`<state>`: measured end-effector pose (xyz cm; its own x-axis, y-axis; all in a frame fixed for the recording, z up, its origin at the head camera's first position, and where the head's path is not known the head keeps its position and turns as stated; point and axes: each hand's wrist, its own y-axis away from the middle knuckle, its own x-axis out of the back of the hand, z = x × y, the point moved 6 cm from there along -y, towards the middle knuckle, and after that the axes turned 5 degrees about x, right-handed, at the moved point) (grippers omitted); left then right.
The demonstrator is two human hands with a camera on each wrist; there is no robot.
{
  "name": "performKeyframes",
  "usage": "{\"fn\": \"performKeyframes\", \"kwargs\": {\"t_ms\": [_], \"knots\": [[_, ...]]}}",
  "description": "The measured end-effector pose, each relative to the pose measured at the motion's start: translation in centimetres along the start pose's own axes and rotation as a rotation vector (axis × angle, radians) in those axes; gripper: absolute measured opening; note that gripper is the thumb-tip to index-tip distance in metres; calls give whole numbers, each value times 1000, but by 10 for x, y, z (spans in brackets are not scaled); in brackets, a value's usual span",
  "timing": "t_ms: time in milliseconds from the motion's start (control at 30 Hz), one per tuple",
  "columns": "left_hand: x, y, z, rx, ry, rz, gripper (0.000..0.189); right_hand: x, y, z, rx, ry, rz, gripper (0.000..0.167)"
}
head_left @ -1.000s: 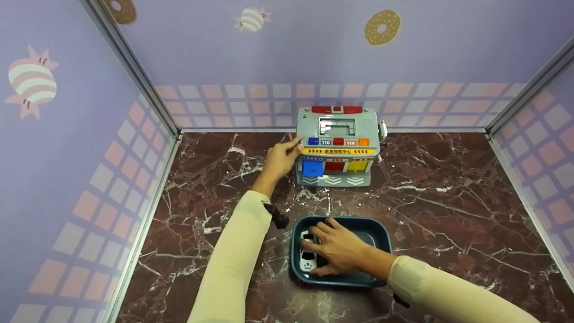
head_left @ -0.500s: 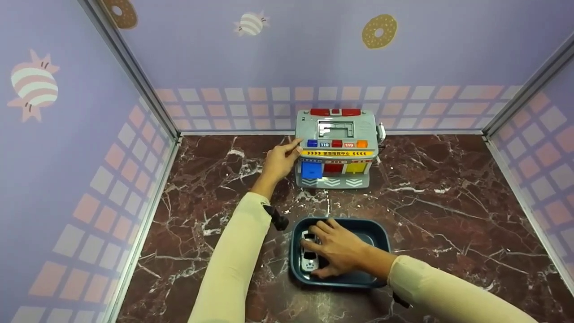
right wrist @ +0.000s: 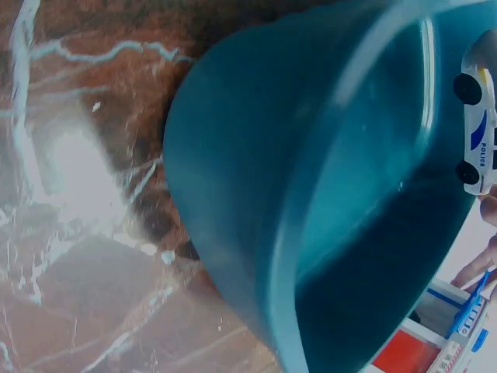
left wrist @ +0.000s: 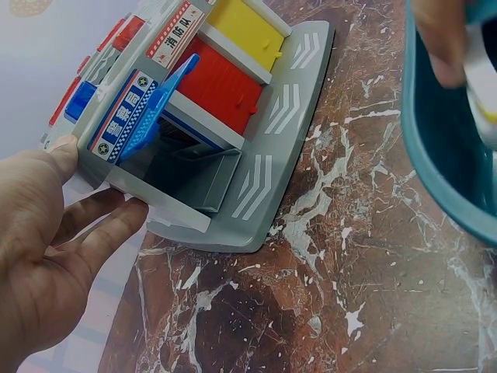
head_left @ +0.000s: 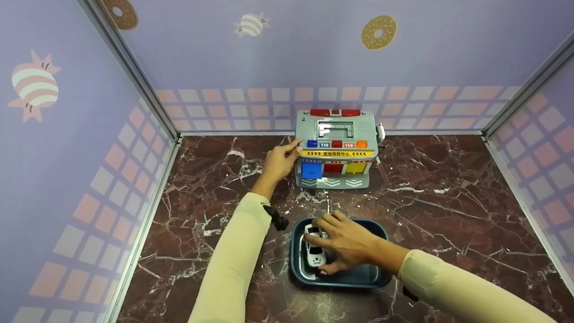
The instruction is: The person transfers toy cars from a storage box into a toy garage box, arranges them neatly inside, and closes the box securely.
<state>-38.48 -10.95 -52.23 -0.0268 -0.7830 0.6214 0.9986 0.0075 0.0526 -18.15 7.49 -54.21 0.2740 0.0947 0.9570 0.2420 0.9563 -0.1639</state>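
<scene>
My right hand point(head_left: 347, 240) grips a white toy police car point(head_left: 316, 259), fingers on one side and thumb at its near end. The car is over the left part of a dark teal tray point(head_left: 368, 272); in the right wrist view, the car point(right wrist: 479, 140) shows its wheels and blue side marking. At the back, my left hand point(head_left: 279, 162) touches the left side of a grey toy emergency station point(head_left: 367, 123). Its thumb is at the roof corner and its straight fingers lie against the side wall. The station's blue door point(left wrist: 159, 109) is swung up, baring a dark bay.
The red door point(left wrist: 221, 89) and yellow door point(left wrist: 247, 35) of the station are down. A white part point(head_left: 381, 131) sticks out on its right side. Purple patterned walls point(head_left: 287, 58) enclose the brown marbled surface point(head_left: 430, 215) at the back and both sides.
My right hand has lifted the police car off the tray's bottom and shifted slightly right with it. My left hand stays at the station's side.
</scene>
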Motion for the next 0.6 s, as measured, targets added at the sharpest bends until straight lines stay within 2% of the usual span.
{"fn": "performKeyframes", "kwargs": {"t_ms": [400,600], "knots": [[0,0,1,-21,-4,1,43,16,5,29,-64,17,63,87],[1,0,1,-22,-15,-4,43,17,10,44,-102,16,59,89]]}}
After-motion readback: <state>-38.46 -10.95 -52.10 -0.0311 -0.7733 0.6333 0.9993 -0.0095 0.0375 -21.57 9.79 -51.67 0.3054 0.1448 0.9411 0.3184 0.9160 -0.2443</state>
